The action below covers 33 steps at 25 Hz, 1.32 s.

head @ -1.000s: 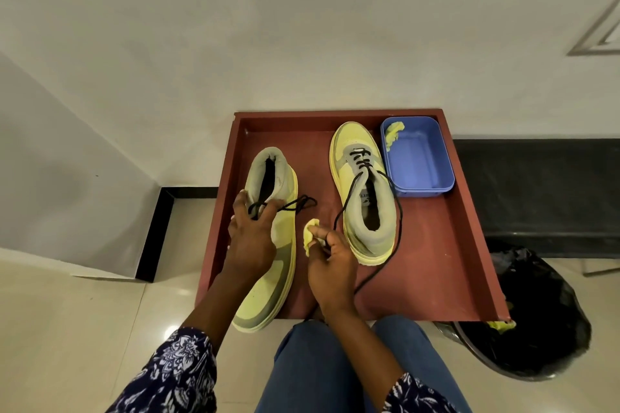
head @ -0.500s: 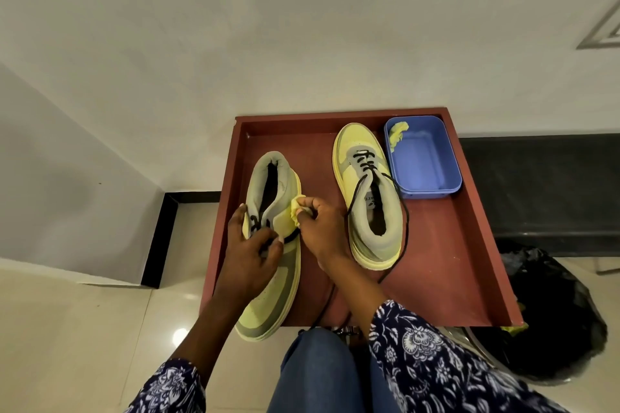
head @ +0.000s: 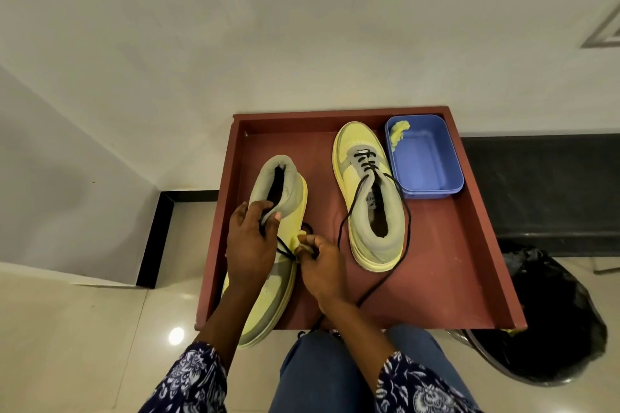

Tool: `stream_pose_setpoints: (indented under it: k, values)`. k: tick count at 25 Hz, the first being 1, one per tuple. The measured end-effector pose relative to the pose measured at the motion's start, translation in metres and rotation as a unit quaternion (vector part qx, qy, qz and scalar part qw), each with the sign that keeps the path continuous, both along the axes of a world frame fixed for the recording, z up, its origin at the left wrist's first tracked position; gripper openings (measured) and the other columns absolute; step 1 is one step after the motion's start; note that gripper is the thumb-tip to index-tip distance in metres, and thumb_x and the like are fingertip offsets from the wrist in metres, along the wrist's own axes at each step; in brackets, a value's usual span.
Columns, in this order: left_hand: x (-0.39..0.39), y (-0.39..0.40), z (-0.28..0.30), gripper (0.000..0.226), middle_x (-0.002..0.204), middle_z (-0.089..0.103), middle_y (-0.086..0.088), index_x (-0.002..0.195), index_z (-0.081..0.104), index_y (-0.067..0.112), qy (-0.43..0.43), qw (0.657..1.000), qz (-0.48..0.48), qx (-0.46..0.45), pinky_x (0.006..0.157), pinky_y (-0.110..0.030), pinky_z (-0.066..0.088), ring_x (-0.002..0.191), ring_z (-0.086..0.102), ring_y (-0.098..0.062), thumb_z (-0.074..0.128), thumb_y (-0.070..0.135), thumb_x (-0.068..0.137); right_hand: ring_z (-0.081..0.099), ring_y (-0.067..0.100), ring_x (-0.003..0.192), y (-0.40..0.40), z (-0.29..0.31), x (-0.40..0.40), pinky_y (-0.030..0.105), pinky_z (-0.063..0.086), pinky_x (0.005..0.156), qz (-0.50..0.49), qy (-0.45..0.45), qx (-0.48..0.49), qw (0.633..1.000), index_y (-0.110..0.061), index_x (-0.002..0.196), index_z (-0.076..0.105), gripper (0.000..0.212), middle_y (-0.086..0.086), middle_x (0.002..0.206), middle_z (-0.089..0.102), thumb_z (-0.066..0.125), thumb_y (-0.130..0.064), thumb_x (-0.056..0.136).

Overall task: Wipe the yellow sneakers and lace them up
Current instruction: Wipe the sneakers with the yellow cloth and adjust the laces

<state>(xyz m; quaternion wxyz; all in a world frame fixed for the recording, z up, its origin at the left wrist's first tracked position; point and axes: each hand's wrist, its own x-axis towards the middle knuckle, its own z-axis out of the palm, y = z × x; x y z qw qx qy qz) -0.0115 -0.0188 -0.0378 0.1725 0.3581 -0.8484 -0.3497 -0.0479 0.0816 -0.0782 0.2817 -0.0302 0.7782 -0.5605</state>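
Observation:
Two yellow and grey sneakers lie in a red-brown tray point(head: 469, 245). My left hand point(head: 250, 245) grips the left sneaker point(head: 285, 184) over its tongue, and its toe sticks out past the tray's near edge. My right hand point(head: 322, 268) pinches a small yellow cloth point(head: 299, 242) against that sneaker's right side, beside its loose black lace. The right sneaker point(head: 369, 204) stands apart, toe pointing away, its black lace point(head: 407, 228) partly threaded and trailing toward me.
A blue plastic tub point(head: 432, 164) holding another yellow cloth scrap sits in the tray's far right corner. A bin lined with a black bag point(head: 553, 322) stands on the floor at the right. A white wall is behind and to the left.
My right hand slid the cloth back down the left sneaker's side toward me. My left hand shifted up to the shoe's collar and tongue.

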Motion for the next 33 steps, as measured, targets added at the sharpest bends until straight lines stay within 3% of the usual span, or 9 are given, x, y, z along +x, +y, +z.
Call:
stream_pose_setpoints:
  k: [9,15,18,21,23,25,29,31,33]
  values:
    - [0.007,0.001,-0.013,0.026,0.127,0.055,-0.014,0.114,0.061,0.01,-0.005,1.0,-0.007,-0.016,0.087,-0.026,0.039,0.119,0.05,-0.027,0.049,0.023,0.094,0.063,0.02,0.103,-0.027,0.0,-0.032,0.042,0.05,0.095,-0.086,0.008,-0.007,0.996,-0.013,0.11,0.065,0.027,0.005,0.11,0.068,0.053,-0.008,0.087]
    - [0.009,0.0,-0.013,0.025,0.126,0.056,-0.013,0.112,0.061,0.008,0.013,1.0,-0.011,-0.012,0.085,-0.018,0.034,0.121,0.048,-0.022,0.049,0.02,0.094,0.059,0.023,0.109,-0.049,0.012,-0.068,0.036,0.047,0.098,-0.098,0.053,-0.001,0.994,-0.009,0.112,0.064,0.027,0.008,0.116,0.065,0.05,-0.005,0.09]
    - [0.009,-0.001,-0.015,0.024,0.125,0.056,-0.013,0.11,0.062,0.008,0.016,1.0,-0.009,-0.006,0.085,-0.025,0.04,0.116,0.052,-0.025,0.049,0.019,0.094,0.058,0.02,0.11,-0.045,0.014,-0.059,0.028,0.045,0.095,-0.078,0.07,-0.013,0.994,-0.009,0.113,0.064,0.026,0.008,0.116,0.065,0.051,-0.006,0.091]
    - [0.009,-0.002,-0.017,0.024,0.124,0.057,-0.013,0.11,0.061,0.007,0.018,1.0,-0.003,0.003,0.089,-0.032,0.047,0.113,0.054,-0.027,0.049,0.02,0.094,0.057,0.011,0.108,-0.036,0.017,-0.034,0.011,0.041,0.091,-0.064,0.132,-0.041,0.988,-0.008,0.112,0.064,0.025,0.004,0.116,0.064,0.053,-0.004,0.09]
    - [0.009,-0.001,-0.017,0.025,0.124,0.058,-0.013,0.112,0.061,0.007,0.018,1.0,0.001,0.009,0.092,-0.032,0.046,0.114,0.054,-0.027,0.048,0.021,0.094,0.051,0.001,0.105,-0.03,0.016,-0.015,-0.003,0.035,0.085,-0.052,0.162,-0.046,0.984,-0.009,0.111,0.064,0.024,-0.004,0.115,0.061,0.055,-0.006,0.09]
    - [0.009,0.0,-0.016,0.026,0.125,0.057,-0.013,0.113,0.06,0.007,0.017,1.0,0.001,0.013,0.092,-0.03,0.044,0.115,0.054,-0.027,0.048,0.021,0.094,0.05,-0.002,0.105,-0.027,0.013,-0.006,-0.007,0.034,0.083,-0.052,0.167,-0.044,0.984,-0.01,0.11,0.066,0.023,-0.01,0.111,0.058,0.055,-0.006,0.09]
    - [0.009,-0.003,-0.018,0.027,0.122,0.058,-0.014,0.111,0.06,0.007,0.013,1.0,-0.002,0.009,0.089,-0.04,0.052,0.108,0.057,-0.027,0.048,0.023,0.094,0.058,0.008,0.1,-0.035,0.015,-0.025,0.007,0.044,0.084,-0.087,0.137,-0.067,0.985,-0.004,0.099,0.067,0.022,-0.005,0.103,0.063,0.052,0.006,0.086]
    - [0.01,-0.004,-0.019,0.024,0.118,0.059,-0.014,0.106,0.061,0.006,0.025,1.0,-0.011,0.001,0.082,-0.035,0.053,0.102,0.059,-0.028,0.048,0.022,0.094,0.061,0.017,0.098,-0.041,0.02,-0.041,0.003,0.04,0.073,-0.082,0.144,-0.046,0.985,-0.001,0.097,0.064,0.02,0.005,0.102,0.067,0.05,0.007,0.086]
    - [0.01,-0.003,-0.019,0.022,0.117,0.059,-0.014,0.103,0.061,0.006,0.034,0.999,-0.019,-0.005,0.078,-0.033,0.052,0.101,0.059,-0.027,0.048,0.02,0.094,0.059,0.023,0.096,-0.047,0.025,-0.059,0.01,0.034,0.065,-0.071,0.167,-0.014,0.983,0.0,0.099,0.06,0.019,0.011,0.103,0.066,0.048,0.006,0.085]
